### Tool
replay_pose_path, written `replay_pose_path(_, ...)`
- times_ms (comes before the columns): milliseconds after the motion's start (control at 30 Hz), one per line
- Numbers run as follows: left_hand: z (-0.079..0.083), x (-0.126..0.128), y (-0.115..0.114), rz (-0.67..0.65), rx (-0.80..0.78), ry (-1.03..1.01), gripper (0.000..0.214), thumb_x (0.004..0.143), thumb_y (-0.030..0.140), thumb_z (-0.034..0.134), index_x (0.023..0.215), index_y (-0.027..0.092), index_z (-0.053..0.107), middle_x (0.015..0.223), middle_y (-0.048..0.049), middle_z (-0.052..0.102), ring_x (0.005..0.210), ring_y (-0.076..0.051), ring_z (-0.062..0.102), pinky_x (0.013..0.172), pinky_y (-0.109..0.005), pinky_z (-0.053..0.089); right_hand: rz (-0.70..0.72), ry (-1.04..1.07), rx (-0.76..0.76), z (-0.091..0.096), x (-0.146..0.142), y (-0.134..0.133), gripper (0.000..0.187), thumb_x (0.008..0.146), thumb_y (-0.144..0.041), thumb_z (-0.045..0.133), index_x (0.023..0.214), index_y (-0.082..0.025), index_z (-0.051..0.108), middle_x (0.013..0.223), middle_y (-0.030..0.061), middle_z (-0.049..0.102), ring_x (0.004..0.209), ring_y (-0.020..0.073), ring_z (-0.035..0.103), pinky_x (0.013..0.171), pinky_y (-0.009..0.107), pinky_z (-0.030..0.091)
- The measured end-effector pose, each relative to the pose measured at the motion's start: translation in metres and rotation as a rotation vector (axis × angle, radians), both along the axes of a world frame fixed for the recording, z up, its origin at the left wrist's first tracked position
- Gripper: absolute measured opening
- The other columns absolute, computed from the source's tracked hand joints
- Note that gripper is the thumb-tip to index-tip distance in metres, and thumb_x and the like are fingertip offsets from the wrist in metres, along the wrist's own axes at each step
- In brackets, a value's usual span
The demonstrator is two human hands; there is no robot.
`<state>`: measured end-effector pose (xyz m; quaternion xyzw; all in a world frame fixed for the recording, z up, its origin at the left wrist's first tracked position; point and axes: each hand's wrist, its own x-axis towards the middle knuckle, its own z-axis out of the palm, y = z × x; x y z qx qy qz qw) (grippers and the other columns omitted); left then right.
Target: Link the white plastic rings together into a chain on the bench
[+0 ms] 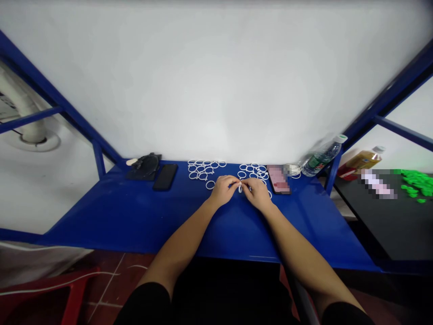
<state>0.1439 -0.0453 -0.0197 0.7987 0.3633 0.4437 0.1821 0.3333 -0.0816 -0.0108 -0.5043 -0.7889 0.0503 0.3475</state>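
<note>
My left hand point(223, 189) and my right hand point(258, 192) meet over the middle of a blue table point(135, 216), fingers curled. Together they pinch a small white plastic ring point(240, 188) between their fingertips. Behind my left hand lies a group of several white rings point(203, 169). A second group of white rings point(253, 170) lies behind my right hand. One lone ring point(210, 184) sits just left of my left hand.
A black phone point(165, 176) and a black pouch point(145, 165) lie at the back left. A lit phone point(278, 179) rests right of the rings, then a plastic water bottle point(321, 158). On a black table point(389, 225) to the right are green pieces point(416, 182) and another bottle point(365, 159).
</note>
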Motion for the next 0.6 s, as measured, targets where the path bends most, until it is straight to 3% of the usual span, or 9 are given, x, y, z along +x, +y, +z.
replay_pose_path(367,0.000,0.007,-0.006,0.002,-0.044,0.009,0.007,0.096,0.020,0.066,0.094,0.022,0.073,0.095,-0.0025,0.078,0.093,-0.020,0.070,0.093,-0.038,0.050,0.106,0.125,-0.029,0.012,0.008,-0.003,0.022,0.100,-0.035,0.059,0.085,-0.021,0.065,0.078,0.0037,0.069,0.070,0.0185,0.063,0.068,0.031,0.046)
replay_pose_path(600,0.005,0.009,-0.011,-0.044,-0.065,-0.125,0.008,0.097,0.024,0.066,0.094,0.021,0.073,0.093,-0.0037,0.076,0.089,-0.018,0.069,0.086,-0.033,0.054,0.126,0.249,-0.076,0.021,0.009,-0.009,0.019,0.101,-0.034,0.060,0.089,-0.021,0.069,0.080,0.0039,0.072,0.072,0.0188,0.066,0.068,0.030,0.049)
